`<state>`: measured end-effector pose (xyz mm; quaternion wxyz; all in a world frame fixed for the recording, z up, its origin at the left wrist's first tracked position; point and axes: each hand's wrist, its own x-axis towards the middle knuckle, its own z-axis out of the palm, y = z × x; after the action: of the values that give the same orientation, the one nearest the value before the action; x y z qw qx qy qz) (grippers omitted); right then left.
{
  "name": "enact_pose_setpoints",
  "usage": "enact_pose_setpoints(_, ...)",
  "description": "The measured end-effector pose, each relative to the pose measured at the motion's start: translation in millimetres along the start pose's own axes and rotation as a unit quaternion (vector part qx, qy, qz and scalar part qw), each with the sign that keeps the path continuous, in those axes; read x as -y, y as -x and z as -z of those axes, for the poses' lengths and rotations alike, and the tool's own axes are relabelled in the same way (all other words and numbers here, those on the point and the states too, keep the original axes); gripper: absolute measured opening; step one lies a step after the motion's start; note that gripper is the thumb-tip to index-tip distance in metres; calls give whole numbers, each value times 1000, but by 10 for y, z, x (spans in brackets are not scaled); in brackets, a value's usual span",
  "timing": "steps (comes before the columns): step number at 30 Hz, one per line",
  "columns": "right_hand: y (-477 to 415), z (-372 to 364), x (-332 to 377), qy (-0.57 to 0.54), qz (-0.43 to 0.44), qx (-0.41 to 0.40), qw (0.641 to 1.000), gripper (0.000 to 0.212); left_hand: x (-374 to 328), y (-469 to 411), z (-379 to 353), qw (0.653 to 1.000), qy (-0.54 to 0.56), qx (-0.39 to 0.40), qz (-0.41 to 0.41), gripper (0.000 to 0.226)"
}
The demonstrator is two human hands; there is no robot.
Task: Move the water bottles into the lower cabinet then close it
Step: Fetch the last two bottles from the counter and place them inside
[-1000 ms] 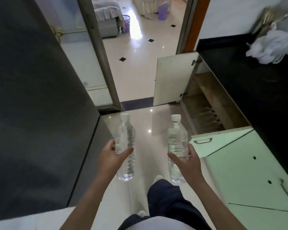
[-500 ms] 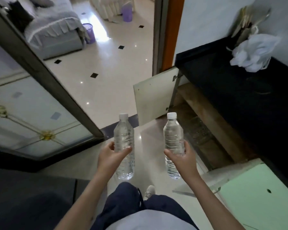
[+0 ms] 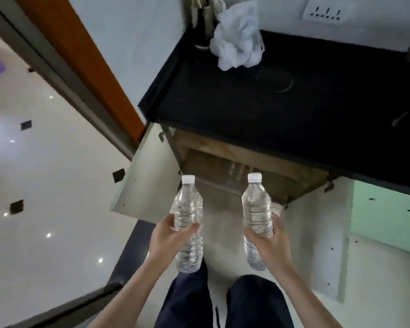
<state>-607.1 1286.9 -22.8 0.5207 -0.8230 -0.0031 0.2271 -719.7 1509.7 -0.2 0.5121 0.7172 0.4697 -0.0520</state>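
Observation:
Two clear water bottles with white caps are held upright in front of me. My left hand [image 3: 167,237] grips the left bottle [image 3: 188,209] round its middle. My right hand [image 3: 269,242] grips the right bottle [image 3: 256,204] the same way. Straight ahead, below the black countertop [image 3: 270,110], the lower cabinet [image 3: 237,169] stands open with a wooden inside. Its left door [image 3: 147,176] swings out to the left and its right door [image 3: 317,223] swings out to the right. Several bottles show dimly deep inside the cabinet.
A crumpled white bag [image 3: 237,41] and a dark utensil holder [image 3: 202,22] sit at the back of the countertop. A wall socket [image 3: 323,8] is above. A doorway with an orange frame [image 3: 81,58] opens left onto a shiny tiled floor [image 3: 45,185]. My legs in dark trousers [image 3: 223,301] are below.
My view has turned right and nearer, so the open cabinet now lies straight ahead. Both hands hold the bottles as before, now level with the cabinet opening.

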Motion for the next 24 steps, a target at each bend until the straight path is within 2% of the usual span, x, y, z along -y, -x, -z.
enact_pose_setpoints(6, -419, -346, -234, -2, -62, -90, 994, 37, -250, -942, -168, 992, -73, 97, -44, 20)
enact_pose_setpoints(11, -1001, -606, -722, 22, -99, -91, 991, 37, -73, -1656, -657, 986, -106, 125, -40, 22)
enact_pose_setpoints(13, -1263, -719, -1016, 35, -109, -91, 989, 41, 90, -1950, -908, 984, -114, 131, -35, 22)
enact_pose_setpoints(16, -1692, -908, -1539, 43, -121, -82, 988, 37, 413, -2470, -1318, 983, -127, 130, -21, 26)
enact_pose_setpoints(22, -2682, -1221, -2836, 52, -118, -73, 989, 41, 1159, -3641, -2280, 982, -104, 153, -28, 47)
enact_pose_setpoints(24, -3045, -1275, -3206, 39, -110, -84, 990, 35, 1358, -4066, -2614, 982, -87, 163, -36, 40)
